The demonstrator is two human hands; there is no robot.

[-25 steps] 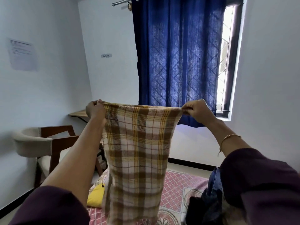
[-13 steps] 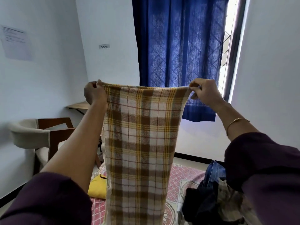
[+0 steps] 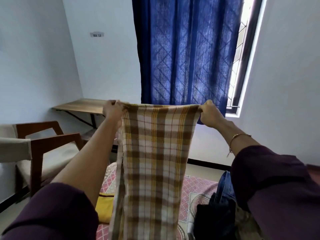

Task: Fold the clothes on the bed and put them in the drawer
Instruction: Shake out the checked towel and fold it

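**Overhead, a checked cloth is held stretched above the bed**

Up in front of the blue curtain [image 3: 183,49], a brown-and-yellow checked cloth [image 3: 152,161] is held taut along its top edge. One upper corner is pinched in the curled fingers of the left hand [image 3: 113,109], the other in those of the right hand [image 3: 208,113]. From there the cloth hangs straight down, and its lower end is cut off by the frame. Much of the bed [image 3: 195,189] is hidden behind it; only patches of pink patterned cover are seen. A yellow garment [image 3: 103,209] is partly covered at the cloth's left edge. At the right, a dark pile of clothes [image 3: 216,217] with blue denim is screened by the sleeve, and its pieces cannot be told apart. A wooden chair [image 3: 43,146] stands at the left.
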